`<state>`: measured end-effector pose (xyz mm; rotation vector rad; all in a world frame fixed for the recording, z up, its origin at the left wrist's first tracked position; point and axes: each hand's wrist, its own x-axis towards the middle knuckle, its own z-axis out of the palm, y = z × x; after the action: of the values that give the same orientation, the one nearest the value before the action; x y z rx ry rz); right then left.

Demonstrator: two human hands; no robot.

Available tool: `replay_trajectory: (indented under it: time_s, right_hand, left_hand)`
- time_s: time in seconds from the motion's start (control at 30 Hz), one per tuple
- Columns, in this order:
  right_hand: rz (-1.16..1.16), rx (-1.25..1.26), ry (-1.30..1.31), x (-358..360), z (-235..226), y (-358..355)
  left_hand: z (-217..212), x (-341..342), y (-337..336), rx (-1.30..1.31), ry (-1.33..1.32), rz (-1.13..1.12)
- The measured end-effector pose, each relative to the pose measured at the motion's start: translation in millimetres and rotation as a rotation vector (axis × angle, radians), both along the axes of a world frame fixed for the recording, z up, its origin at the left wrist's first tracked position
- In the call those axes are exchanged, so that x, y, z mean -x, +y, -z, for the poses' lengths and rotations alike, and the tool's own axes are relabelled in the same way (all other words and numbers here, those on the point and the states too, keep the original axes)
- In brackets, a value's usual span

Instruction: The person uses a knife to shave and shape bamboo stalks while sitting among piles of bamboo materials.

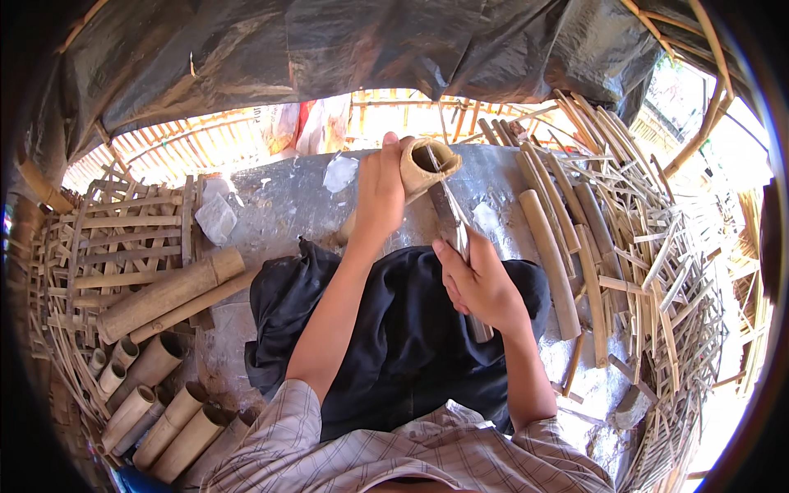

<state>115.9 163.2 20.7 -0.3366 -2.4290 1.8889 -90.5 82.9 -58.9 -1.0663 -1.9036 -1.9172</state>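
From the head view, looking down over the person's own arms, the left hand [380, 193] is wrapped around a short bamboo tube [423, 168], its grip pressed tight on the wall with the thumb up beside the rim, and the tube is tilted so its hollow mouth faces upward and toward the blade. The right hand [481, 283] has its grip closed on the handle of a long knife [450, 218], whose edge rests across the tube's open rim; holding the tube braced this way seems to steady it against the cut. Below the tube, a dark cloth [394, 329] is spread over the lap, likely to shield the legs from blade and splinters. Behind the tube lies a grey sheet [279, 197] with pale scraps on it. Left of the tube, longer bamboo lengths [168, 296] lie side by side, and further down on that side stand cut sections [168, 419], grouped near a woven frame [115, 238]. Right of the tube, a bamboo pole [552, 263] lies beside a thick heap of thin split strips [649, 246], well apart from the whole pieces.
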Motion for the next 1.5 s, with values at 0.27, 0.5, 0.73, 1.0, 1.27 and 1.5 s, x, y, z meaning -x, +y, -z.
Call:
replay_trajectory:
  time_s: [0.27, 0.5, 0.73, 1.0, 1.27, 1.5]
  right_hand:
    - [-0.101, -0.302, -0.252, 59, 66, 20]
    - [0.063, -0.079, -0.19, 88, 130, 32]
    - [0.018, -0.062, -0.129, 115, 116, 26]
    - [-0.001, -0.481, 0.136, 150, 145, -38]
    - [0.06, -0.506, 0.195, 165, 186, -63]
    - [0.045, -0.159, -0.089, 149, 191, -44]
  left_hand:
    - [-53, -5, -14, -0.152, -0.168, 0.095]
    - [6, 21, -35, -0.362, -0.233, -0.011]
    - [87, -11, -64, 0.089, -0.774, 0.009]
    - [85, -21, -47, -0.587, -1.075, 0.581]
    - [94, -15, -67, -0.6, -1.048, 0.478]
    - [112, -23, -54, -0.451, -1.215, 0.376]
